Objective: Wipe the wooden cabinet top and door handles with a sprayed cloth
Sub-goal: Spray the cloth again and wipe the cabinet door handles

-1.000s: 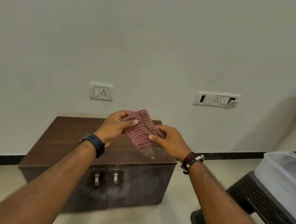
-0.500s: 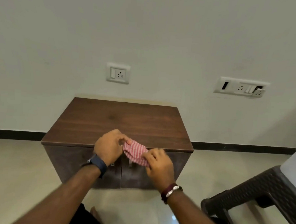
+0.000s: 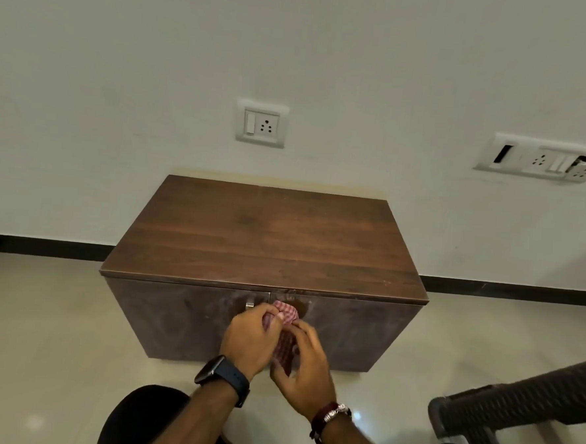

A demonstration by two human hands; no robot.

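Lowering from above the cabinet top (image 3: 267, 234) to the door fronts, the checked cloth (image 3: 287, 328) has been bunched over the right door handle, which is hidden beneath it. The cloth is pinched by the left hand (image 3: 248, 342) and gripped lower down by the right hand (image 3: 301, 366). The left handle (image 3: 249, 305) shows just beside. Handle wiping is judged begun.

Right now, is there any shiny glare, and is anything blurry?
Head view: soft glare spots on the floor tiles; the cabinet top is sharp with little shine; the right hand looks slightly blurred around the cloth.
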